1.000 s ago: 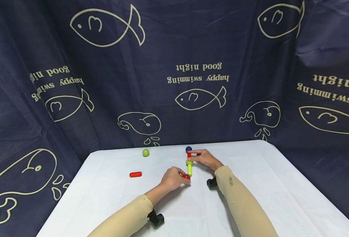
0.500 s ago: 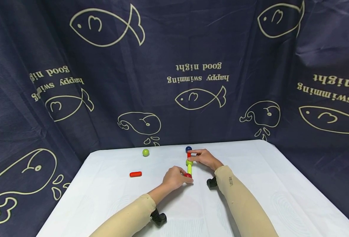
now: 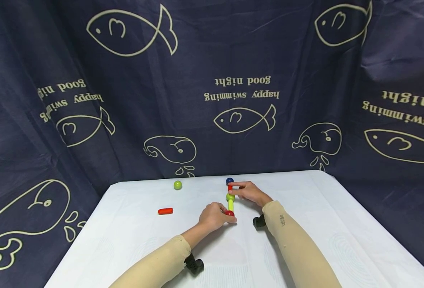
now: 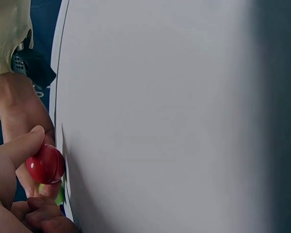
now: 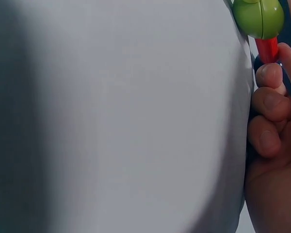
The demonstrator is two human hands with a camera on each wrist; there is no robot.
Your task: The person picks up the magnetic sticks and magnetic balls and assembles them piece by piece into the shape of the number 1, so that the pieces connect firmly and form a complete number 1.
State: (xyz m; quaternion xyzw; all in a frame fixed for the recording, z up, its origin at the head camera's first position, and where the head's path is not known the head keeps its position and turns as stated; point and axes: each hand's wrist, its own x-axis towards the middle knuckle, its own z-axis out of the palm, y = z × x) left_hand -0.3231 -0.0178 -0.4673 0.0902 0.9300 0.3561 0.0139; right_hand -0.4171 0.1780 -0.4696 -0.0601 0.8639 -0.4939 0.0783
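Note:
A line of toy balls and rods runs away from me on the white table: a red ball (image 3: 229, 214) nearest, then a yellow-green rod (image 3: 231, 205), a green ball (image 3: 230, 197), a red rod (image 3: 230, 189) and a dark blue ball (image 3: 229, 181) farthest. My left hand (image 3: 213, 216) pinches the red ball between thumb and fingers; the left wrist view shows this ball (image 4: 46, 164) glossy, with a seam. With thumb and fingertips my right hand (image 3: 249, 193) grips the red rod (image 5: 267, 50), right behind the green ball (image 5: 258, 18). The red ball's far side meets the yellow-green rod's end.
Another green ball (image 3: 177, 185) lies near the table's back edge, left of the line. A loose red rod (image 3: 165, 211) lies sideways left of my left hand. Behind the white table (image 3: 133, 248) hangs a dark blue curtain (image 3: 197, 60) with fish prints.
My left hand has moved the red ball slightly right and away from me, up against the near end of the yellow-green rod. The right hand stays in place on the red rod.

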